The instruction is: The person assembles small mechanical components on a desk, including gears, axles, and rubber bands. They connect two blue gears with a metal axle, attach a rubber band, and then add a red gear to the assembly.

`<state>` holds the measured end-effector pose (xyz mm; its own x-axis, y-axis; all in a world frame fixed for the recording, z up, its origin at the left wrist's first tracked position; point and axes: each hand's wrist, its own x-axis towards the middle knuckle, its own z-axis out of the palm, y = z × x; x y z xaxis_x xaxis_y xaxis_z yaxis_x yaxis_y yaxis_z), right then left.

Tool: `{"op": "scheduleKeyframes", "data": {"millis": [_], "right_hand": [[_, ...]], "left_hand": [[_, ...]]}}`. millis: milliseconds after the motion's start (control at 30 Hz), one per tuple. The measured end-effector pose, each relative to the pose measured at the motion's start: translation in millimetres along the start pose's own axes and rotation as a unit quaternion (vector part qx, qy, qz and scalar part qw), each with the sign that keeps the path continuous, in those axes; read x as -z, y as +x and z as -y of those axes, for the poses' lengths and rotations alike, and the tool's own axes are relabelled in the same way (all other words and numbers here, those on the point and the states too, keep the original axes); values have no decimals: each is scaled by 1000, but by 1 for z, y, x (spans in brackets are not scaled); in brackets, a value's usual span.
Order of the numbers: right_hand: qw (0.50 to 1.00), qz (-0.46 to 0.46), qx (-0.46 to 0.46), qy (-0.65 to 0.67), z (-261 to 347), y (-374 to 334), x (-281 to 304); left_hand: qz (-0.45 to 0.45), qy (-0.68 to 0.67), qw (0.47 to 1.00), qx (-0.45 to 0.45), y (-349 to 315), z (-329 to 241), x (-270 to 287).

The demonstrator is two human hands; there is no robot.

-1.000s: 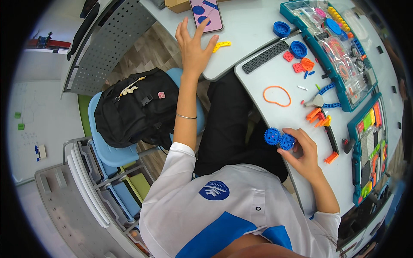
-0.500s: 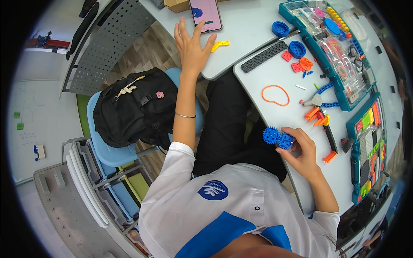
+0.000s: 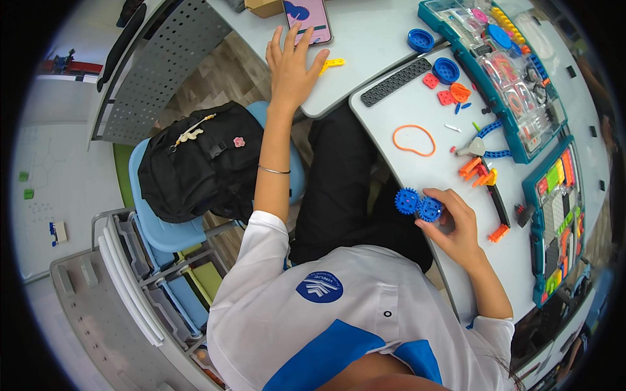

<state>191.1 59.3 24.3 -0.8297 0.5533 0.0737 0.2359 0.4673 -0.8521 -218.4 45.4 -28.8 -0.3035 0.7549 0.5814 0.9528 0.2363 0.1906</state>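
Observation:
In my right hand (image 3: 454,225) a pair of joined blue toothed gears (image 3: 418,204) is pinched between thumb and fingers, just past the table's near edge. My left hand (image 3: 291,68) is stretched out with fingers spread. Its fingertips lie over the lower part of a phone (image 3: 308,18), whose lit pink screen shows a blue gear shape. Beside that thumb, on the left table, lies a yellow angled beam (image 3: 334,64), partly hidden by the thumb.
On the right table are an orange rubber band (image 3: 414,141), a dark perforated plate (image 3: 396,83), blue wheels (image 3: 446,70) and an orange-and-black assembly (image 3: 488,189). Teal-edged parts cases (image 3: 520,133) stand beyond. A black backpack (image 3: 199,163) rests on a blue chair (image 3: 156,225) at my left.
The left hand's fingertips have come onto the phone's lower screen, and the gear picture there looks different. The right hand keeps its pinch on the gears. The whole view has shifted slightly.

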Motion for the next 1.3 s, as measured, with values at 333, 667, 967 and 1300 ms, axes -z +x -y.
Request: {"op": "scheduleKeyframes", "data": {"millis": [333,667,967,1300], "right_hand": [[1000,-4,4,5,-1,0,-1],[1000,3,1,-1,0,1,0],[1000,-5,5,1,1,1,-1],[1000,-18,17,16,-1,0,0]], "left_hand": [[-48,-83,995,37,0,-5,5],[-67,-30,996,42,1,-3,-3],[-80,-58,993,62,0,-1,-6],[-188,-114,975,22,-14,-41,30]]}}
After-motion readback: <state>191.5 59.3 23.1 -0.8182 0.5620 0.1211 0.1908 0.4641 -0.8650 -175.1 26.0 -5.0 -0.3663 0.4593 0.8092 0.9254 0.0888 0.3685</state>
